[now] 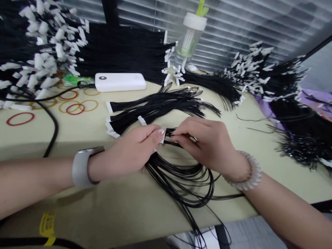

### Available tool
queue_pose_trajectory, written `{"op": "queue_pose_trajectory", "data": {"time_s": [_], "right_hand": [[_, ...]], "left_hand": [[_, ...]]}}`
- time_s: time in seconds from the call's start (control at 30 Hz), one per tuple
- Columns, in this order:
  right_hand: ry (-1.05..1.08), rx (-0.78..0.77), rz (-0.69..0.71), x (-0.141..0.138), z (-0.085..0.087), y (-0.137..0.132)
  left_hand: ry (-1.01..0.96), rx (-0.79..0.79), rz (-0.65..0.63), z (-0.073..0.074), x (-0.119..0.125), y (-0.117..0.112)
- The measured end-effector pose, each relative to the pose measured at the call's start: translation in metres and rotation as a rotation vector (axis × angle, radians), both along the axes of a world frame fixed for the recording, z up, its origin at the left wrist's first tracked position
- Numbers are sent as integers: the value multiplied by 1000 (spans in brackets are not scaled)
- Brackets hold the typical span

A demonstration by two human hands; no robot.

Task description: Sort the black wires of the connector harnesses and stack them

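My left hand (140, 145) is closed on a white connector, its thumb pressed on top. Black wires (178, 193) run from the held harness, loop below both hands and hang past the table's front edge. Close to the connector, my right hand (204, 141) pinches thin black wires (169, 131) between thumb and fingers. The wire ends inside that hand are mostly hidden. Another white connector (141, 120) shows just above my left hand. Behind my hands lie bundled black wires (155, 103) with white connectors (112, 128) at their left ends.
A white power bank (120, 82) with a black cable lies at the back, near red and yellow rubber bands (75, 109). A clear bottle (189, 41) stands by the blinds. Large piles of wires with white connectors (52, 45) fill the back left and the right (306, 128).
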State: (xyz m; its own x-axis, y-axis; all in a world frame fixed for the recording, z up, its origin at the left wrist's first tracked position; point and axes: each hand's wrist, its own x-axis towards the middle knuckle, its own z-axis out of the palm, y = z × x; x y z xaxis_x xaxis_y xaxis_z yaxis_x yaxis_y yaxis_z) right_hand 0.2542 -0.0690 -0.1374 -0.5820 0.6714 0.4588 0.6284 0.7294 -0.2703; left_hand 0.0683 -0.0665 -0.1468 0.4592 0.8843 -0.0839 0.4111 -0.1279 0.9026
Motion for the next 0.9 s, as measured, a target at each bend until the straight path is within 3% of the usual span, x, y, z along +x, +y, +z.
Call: {"op": "queue_pose_trajectory", "data": {"time_s": [0.2,0.47,0.57,0.67,0.73,0.9], "right_hand": [[-47,-185,-19,15,18,10],[-18,71,-263,20,40,-4],[-91,-112,-227,23,39,-10],[-221,-487,-9,22,29,-13],[-262,-619,112,17,20,-13],[-122,-554,59,-8,5,-13]], "left_hand": [[-55,-17,55,-3,-1,1],[-139,-75,166,-5,1,4],[-162,-79,192,-7,2,4],[-186,-103,200,-7,3,4],[-190,-129,194,-6,3,3],[-159,-104,206,-4,3,4]]}}
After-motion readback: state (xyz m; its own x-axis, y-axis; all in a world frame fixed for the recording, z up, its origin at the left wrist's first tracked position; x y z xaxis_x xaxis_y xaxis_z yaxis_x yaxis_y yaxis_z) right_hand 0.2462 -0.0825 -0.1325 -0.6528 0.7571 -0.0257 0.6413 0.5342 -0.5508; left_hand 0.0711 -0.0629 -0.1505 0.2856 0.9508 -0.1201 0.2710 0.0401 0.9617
